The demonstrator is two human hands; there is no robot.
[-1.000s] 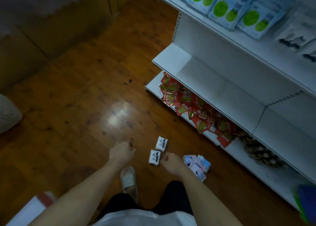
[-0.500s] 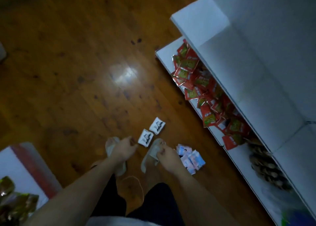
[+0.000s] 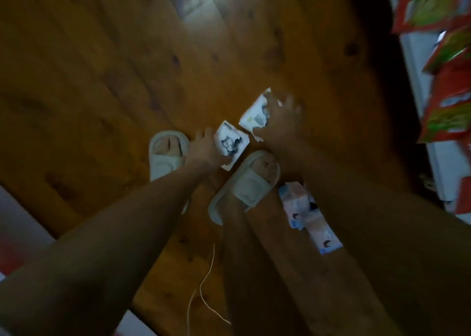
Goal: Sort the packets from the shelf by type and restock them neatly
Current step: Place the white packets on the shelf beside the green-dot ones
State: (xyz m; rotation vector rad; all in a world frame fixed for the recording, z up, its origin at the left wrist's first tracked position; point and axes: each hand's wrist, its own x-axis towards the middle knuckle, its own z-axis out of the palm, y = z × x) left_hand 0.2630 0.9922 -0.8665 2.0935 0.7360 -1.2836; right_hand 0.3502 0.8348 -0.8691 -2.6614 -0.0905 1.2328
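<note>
Two white packets with a dark picture lie on the wooden floor in front of my feet. My left hand (image 3: pixel 204 148) grips the left edge of the nearer white packet (image 3: pixel 233 144), which sits tilted. My right hand (image 3: pixel 283 121) covers the farther white packet (image 3: pixel 254 115), fingers over its top and thumb at its lower edge. A small pile of blue and pink packets (image 3: pixel 312 217) lies by my right foot, partly hidden by my right forearm. Red and green packets (image 3: pixel 448 116) are heaped on the bottom shelf at the right edge. The frame is blurred.
My feet in pale slippers (image 3: pixel 165 157) stand just behind the white packets. The white bottom shelf edge (image 3: pixel 418 63) runs along the right. A thin white string (image 3: pixel 204 284) hangs below me. A red and white object (image 3: pixel 15 244) sits at lower left.
I have bent down and the view has dropped close to the floor. Both hands moved forward from fists near my feet onto the two white packets.
</note>
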